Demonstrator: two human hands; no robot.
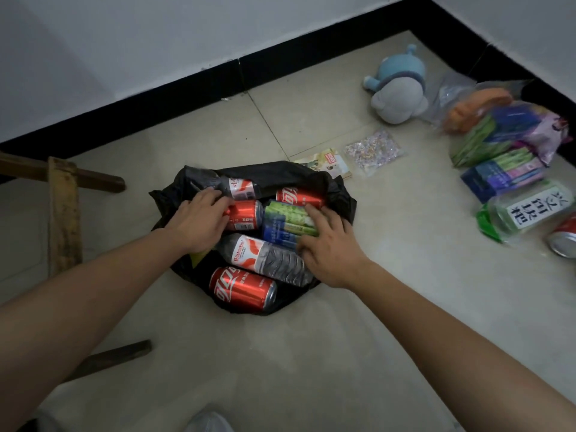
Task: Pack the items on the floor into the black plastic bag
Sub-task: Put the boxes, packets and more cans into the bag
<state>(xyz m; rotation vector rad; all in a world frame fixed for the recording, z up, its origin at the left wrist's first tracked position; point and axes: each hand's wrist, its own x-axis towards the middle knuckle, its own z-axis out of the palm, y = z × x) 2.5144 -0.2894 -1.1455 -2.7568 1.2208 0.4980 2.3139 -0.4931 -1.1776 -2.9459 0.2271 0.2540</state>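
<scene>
Black plastic bag (339, 194) lies open and spread flat on the tiled floor (311, 353), mouth up. Inside it: three red cans, two water bottles, one green-and-blue pack (288, 221).

Near can (242, 288) lies on its side, long axis running left-right, silver end pointing right. Near bottle (265, 258) lies diagonally, its bottom end toward the lower right.

Left hand (199, 222) rests palm down over the middle can (244, 215), fingers spread, not closed on anything. Right hand (330, 247) lies flat on the pack, fingers extended, no grasp.

Well apart to the right, on the floor: plush toy (397, 88), snack packets (498, 145), jar (526, 210), another can (564, 236).
</scene>
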